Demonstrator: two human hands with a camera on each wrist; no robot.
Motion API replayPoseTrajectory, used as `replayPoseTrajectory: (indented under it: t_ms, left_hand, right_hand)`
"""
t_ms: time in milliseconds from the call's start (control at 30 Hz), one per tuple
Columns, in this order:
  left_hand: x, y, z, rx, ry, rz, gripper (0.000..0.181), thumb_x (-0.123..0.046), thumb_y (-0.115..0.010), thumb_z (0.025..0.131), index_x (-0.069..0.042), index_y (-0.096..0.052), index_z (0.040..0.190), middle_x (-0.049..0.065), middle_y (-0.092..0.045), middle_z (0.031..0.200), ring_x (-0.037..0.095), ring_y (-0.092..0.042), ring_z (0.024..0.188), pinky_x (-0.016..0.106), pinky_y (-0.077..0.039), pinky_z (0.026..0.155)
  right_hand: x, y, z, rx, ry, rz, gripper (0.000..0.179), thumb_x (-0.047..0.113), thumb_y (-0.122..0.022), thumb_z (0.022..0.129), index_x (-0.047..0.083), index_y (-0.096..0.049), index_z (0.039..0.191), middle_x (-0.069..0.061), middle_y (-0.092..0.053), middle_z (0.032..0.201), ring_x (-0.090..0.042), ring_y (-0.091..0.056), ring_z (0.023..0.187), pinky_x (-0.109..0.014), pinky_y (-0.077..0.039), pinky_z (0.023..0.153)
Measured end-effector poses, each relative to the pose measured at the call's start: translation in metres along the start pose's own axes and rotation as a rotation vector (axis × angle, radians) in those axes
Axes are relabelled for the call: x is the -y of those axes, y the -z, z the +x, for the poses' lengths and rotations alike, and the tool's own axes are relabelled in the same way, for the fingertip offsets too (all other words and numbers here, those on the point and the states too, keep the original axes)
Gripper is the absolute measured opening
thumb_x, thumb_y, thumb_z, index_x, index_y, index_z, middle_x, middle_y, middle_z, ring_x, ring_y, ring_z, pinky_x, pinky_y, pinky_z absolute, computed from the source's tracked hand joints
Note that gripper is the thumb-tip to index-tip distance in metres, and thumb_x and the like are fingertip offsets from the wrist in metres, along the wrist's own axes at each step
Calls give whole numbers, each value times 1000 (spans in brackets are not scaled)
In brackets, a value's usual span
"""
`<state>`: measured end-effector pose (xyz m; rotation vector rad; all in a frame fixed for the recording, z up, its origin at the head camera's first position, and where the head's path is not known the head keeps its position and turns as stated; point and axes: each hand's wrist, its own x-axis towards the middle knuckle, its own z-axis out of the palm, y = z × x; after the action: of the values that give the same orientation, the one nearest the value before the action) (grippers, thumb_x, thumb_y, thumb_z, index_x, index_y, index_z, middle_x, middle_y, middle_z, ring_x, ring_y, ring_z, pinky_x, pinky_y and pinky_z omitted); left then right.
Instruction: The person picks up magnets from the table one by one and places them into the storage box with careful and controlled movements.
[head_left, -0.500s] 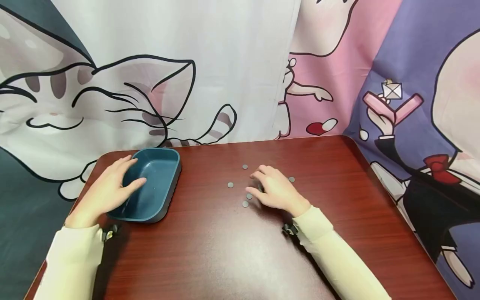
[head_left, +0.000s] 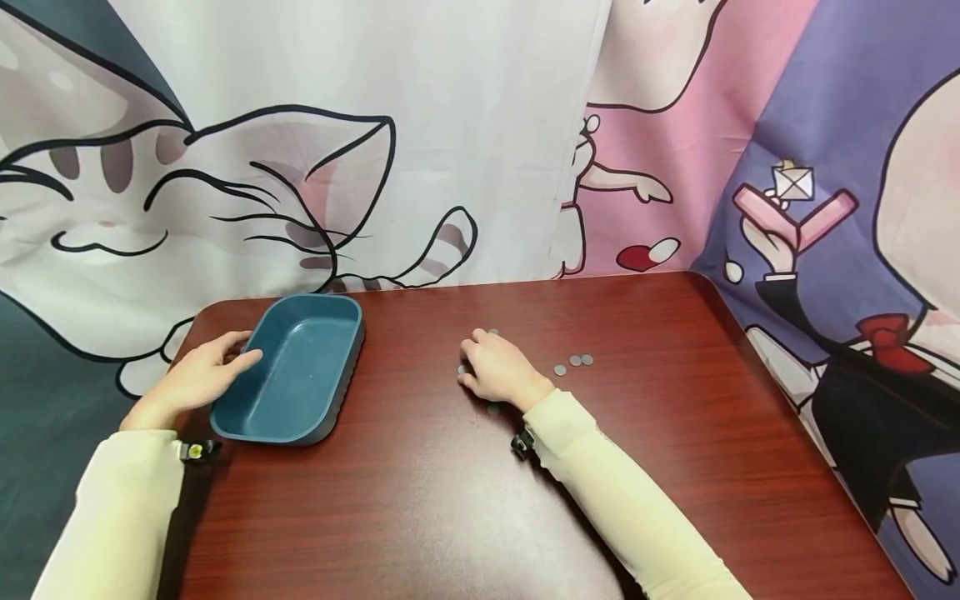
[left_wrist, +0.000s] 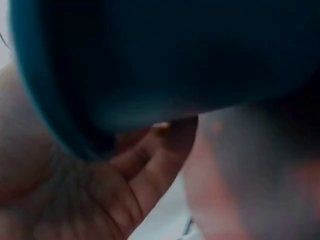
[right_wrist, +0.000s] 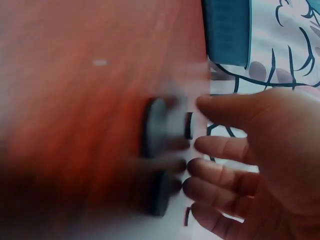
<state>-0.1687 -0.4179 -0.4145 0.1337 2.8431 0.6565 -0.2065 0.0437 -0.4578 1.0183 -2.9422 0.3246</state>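
Observation:
A teal tray (head_left: 292,375) sits at the table's left; its wall (left_wrist: 150,60) fills the left wrist view. My left hand (head_left: 198,375) holds its left rim, thumb on the edge and fingers (left_wrist: 145,165) curled under the wall. My right hand (head_left: 495,371) lies palm down at mid-table over several small grey discs. Blurred discs (right_wrist: 155,127) lie right at its loosely bent fingertips (right_wrist: 200,147). Three more discs (head_left: 574,361) lie bare just right of that hand.
The dark red table (head_left: 450,500) has a rounded far edge against a cartoon-print curtain (head_left: 375,167). Cream sleeves cover both forearms. The table's right edge (head_left: 787,392) runs diagonally beside the purple cloth.
My right hand has slid left, uncovering three discs on its right. My left hand has drawn back from over the tray's inside to its left rim.

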Motion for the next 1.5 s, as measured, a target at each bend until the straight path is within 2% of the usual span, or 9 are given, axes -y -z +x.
replayPoseTrajectory:
  t_ms: [100,233,333,400,600,767,933,1167,1500]
  left_hand:
    - [8,-2,0,17,-10,-53,65,-43,-44,111,4,-37,156,35,-56,142,46,-64,118,46,-56,88]
    - [12,-7,-2,36,14,-165,63,-43,-48,110,0,-41,155,31,-62,134,24,-70,99,29,-57,73]
    - [8,-14,-4,45,42,-286,58,-42,-53,108,-2,-46,150,29,-65,128,13,-70,88,30,-60,68]
    - [4,-19,-3,32,43,-320,50,-39,-55,108,-2,-52,141,27,-66,122,10,-69,85,31,-61,68]
    - [-18,-33,-2,-11,24,-343,30,-33,-61,105,-6,-58,116,13,-62,95,14,-61,73,32,-58,61]
    - [-39,-45,-1,15,5,-410,25,-27,-62,105,-4,-54,110,14,-58,93,16,-61,70,33,-57,59]
    - [-57,-56,3,53,-27,-415,28,-21,-61,104,-3,-51,123,19,-57,110,19,-64,78,34,-60,61]
    - [-77,-67,7,151,-97,-493,67,-12,-62,102,-8,-28,159,27,-49,135,29,-69,94,41,-63,67]
    - [-96,-69,20,248,-147,-470,75,-11,-61,102,-12,-19,164,27,-50,141,28,-71,99,41,-64,67]
  right_hand:
    - [6,3,6,40,-30,0,25,30,-76,93,10,-66,102,-9,-63,101,-28,-67,93,-42,-59,88]
    - [11,4,9,55,-46,-9,22,25,-76,93,7,-66,102,-11,-66,101,-30,-68,96,-44,-61,87]
    - [11,2,8,32,-46,-1,14,19,-75,91,7,-68,96,-10,-68,95,-29,-69,94,-44,-61,85]
    - [10,1,7,17,-40,27,8,14,-75,87,9,-69,88,-8,-68,90,-27,-69,91,-43,-61,83]
    - [5,-2,-1,-1,-31,100,11,12,-77,71,18,-68,71,1,-66,77,-18,-64,77,-38,-58,73]
    - [2,-4,-7,-14,-21,127,13,14,-77,66,21,-66,71,5,-62,75,-13,-58,72,-34,-54,67]
    - [-5,3,-13,-38,-16,189,12,12,-74,67,20,-68,74,6,-63,75,-11,-55,72,-32,-52,68]
    - [-21,17,-22,-123,19,320,16,10,-78,68,18,-68,77,7,-60,76,-5,-56,70,-25,-51,67]
    - [-32,29,-27,-216,90,481,16,4,-76,72,14,-72,84,3,-64,79,-3,-62,64,-21,-54,61]
